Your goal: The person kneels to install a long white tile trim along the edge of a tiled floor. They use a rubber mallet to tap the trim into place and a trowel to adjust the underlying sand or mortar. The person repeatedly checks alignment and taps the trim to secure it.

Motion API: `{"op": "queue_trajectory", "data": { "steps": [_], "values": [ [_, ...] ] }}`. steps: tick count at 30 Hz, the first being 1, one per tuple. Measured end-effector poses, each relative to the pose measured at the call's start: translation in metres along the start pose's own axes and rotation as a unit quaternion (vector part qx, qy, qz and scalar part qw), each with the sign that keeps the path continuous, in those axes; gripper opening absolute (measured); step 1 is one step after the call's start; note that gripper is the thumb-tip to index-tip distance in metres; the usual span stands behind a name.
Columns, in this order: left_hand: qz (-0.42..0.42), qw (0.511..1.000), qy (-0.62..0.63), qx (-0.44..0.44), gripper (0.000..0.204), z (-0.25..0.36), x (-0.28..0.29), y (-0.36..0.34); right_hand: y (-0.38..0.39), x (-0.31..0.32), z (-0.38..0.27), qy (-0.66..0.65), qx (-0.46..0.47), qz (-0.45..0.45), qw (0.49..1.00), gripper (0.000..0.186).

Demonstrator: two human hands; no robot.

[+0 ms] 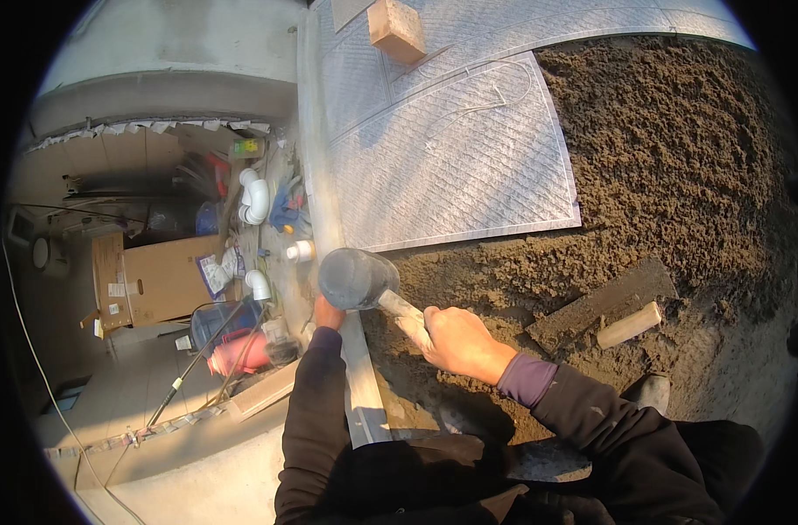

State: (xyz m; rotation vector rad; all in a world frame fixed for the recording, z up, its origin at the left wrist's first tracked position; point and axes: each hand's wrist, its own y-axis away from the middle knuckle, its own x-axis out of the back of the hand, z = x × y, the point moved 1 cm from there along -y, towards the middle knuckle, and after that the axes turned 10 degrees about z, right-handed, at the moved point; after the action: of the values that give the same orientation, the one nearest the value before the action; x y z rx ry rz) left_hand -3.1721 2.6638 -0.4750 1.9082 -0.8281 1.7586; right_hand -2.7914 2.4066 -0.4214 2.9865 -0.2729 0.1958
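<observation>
- The right hand [464,341] is closest, on the near side of the gray tile [469,157]. Its fingers are wrapped around the handle of a mallet [357,280].
- The left hand [329,315] is by the tile's near left corner. The mallet hides most of it, so I can't tell if it is holding something or how wide its fingers are.
- A trowel [604,302] lies on the near side of the tile, off to the right.
- The mallet's fat, dark head is right by the tile's near left corner. I can't tell if they touch. The head looks like rubber, so it should be heavy and a bit bouncy. The handle looks stiff and is the best place to hold.
- Brown, crumbly mortar [661,149] lies in front of the tile and to its right.
- The tile lies flat. It looks hard and rough, and its corners might chip.
- A tan block [396,31] sits past the tile's far edge.
</observation>
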Motion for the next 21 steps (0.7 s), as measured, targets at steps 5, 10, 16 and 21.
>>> {"op": "queue_trajectory", "data": {
  "steps": [5,10,16,21],
  "values": [
    [0.036,0.996,0.031,0.082,0.038,0.001,-0.006,0.006,0.002,-0.006,-0.002,-0.02,0.011,0.016,1.0,0.056],
    [0.064,0.962,0.205,0.168,0.054,-0.007,-0.02,0.017,0.005,-0.016,-0.003,-0.025,0.019,0.001,1.0,0.056],
    [0.07,0.97,0.191,0.133,0.054,-0.01,-0.024,0.024,0.006,-0.025,-0.005,0.002,0.01,-0.035,0.999,0.06],
    [0.045,0.984,0.144,0.092,0.052,-0.004,-0.015,0.021,0.006,-0.029,-0.004,0.02,0.012,-0.047,0.999,0.059]
  ]
}}
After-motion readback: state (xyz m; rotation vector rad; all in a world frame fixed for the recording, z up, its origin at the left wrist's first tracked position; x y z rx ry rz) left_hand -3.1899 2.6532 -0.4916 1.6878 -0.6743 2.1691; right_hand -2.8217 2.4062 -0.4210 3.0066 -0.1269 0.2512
